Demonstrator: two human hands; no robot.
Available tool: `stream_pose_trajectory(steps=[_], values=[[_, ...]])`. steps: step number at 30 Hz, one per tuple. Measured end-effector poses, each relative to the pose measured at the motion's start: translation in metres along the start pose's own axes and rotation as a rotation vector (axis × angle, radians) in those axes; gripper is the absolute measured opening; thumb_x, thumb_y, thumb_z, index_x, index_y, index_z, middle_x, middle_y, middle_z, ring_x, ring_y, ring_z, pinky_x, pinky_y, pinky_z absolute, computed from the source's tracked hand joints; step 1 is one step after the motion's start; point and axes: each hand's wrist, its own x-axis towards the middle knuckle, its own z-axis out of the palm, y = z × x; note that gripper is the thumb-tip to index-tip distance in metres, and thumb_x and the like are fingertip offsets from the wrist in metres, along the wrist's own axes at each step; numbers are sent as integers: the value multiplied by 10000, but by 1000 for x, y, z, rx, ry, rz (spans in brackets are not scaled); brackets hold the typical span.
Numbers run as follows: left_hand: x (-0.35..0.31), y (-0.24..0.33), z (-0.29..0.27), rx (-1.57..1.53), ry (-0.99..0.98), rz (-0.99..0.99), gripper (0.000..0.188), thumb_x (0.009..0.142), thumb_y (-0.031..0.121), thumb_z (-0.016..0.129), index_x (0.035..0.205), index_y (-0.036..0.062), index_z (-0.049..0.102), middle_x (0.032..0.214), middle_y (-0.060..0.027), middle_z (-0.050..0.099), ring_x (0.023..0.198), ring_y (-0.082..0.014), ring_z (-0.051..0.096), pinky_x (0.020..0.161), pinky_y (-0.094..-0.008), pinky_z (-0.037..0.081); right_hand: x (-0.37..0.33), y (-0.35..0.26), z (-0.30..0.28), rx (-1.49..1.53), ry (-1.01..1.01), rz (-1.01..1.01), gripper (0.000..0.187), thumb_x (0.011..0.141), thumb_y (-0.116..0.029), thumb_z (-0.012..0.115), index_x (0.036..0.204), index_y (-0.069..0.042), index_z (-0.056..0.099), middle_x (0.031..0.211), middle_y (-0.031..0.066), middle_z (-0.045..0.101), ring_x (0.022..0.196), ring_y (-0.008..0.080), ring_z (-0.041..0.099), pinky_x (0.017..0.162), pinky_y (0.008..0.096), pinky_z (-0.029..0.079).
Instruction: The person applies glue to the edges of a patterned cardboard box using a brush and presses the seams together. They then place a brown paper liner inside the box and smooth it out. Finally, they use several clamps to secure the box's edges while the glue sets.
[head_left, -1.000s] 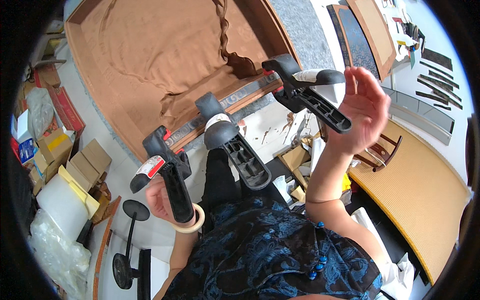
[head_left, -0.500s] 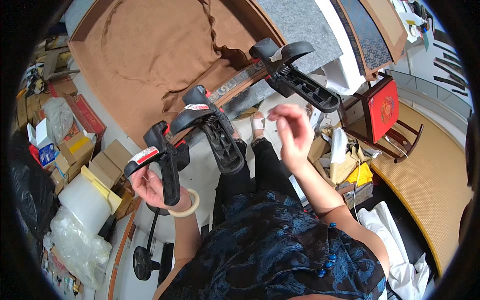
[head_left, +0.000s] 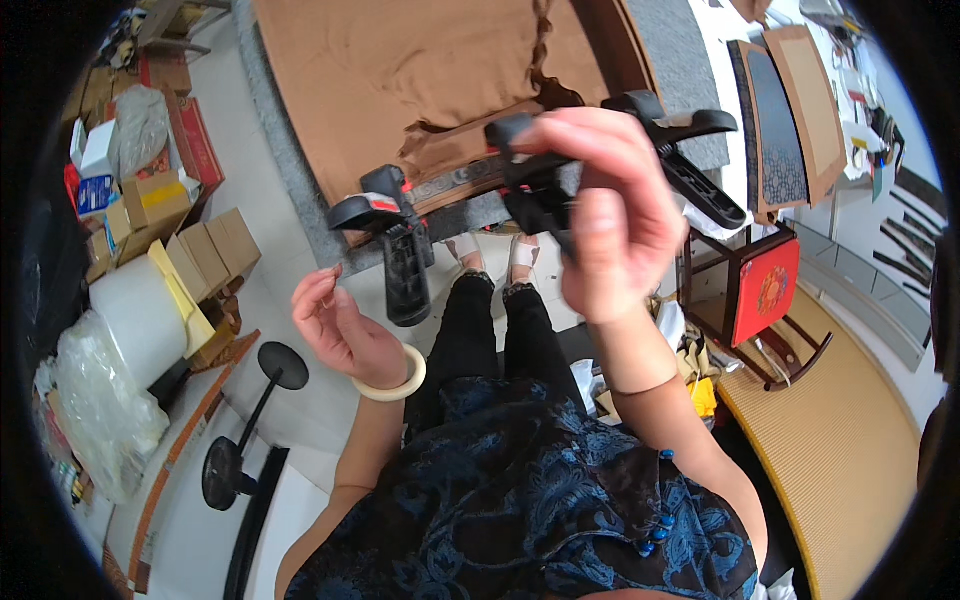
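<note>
Three black quick-grip bar clamps sit along the near edge of a brown fabric-lined tray (head_left: 340,150). The left clamp (head_left: 408,275) has a red-and-white label, and its handle points toward me. My left hand (head_left: 355,340), wearing a pale bangle (head_left: 412,375), hovers just left of it with loosely curled fingers and nothing in them. My right hand (head_left: 630,225) is raised in front of the middle clamp (head_left: 535,195), partly hiding it. Its thumb and fingers are apart; whether a fingertip touches the clamp I cannot tell. The right clamp (head_left: 700,180) lies beyond that hand.
The tray rests on a grey felt-covered table (head_left: 285,150). Cardboard boxes (head_left: 205,255) and plastic wrap (head_left: 100,410) crowd the left. To the right stand a red-seated chair (head_left: 768,290) and a yellowish woven surface (head_left: 830,430). A black stand with round ends (head_left: 250,425) is lower left.
My left hand has come away from the left clamp's handle. My right hand has risen toward the middle clamp. The whole view has shifted, moving the tray and clamps rightward and up.
</note>
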Motion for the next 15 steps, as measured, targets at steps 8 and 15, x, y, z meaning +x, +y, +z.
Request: stream_pose_trajectory(steps=[8, 15], values=[[-3, -6, -14, -29, 13, -18, 139, 961, -39, 493, 1082, -11, 555, 1163, -164, 569, 1056, -231, 585, 976, -364, 453, -5, -3, 4, 95, 56, 66, 427, 977, -253, 581, 1200, 102, 668, 1144, 229, 660, 1009, 264, 658, 913, 369, 528], [4, -6, -19, -38, -23, -96, 168, 992, 6, 497, 1147, -7, 561, 1176, -153, 578, 1087, -209, 569, 1017, -377, 466, -6, -15, 4, 109, 45, 169, 766, 894, -502, 685, 1355, 98, 562, 1356, 272, 582, 1254, 349, 578, 1078, 453, 455]])
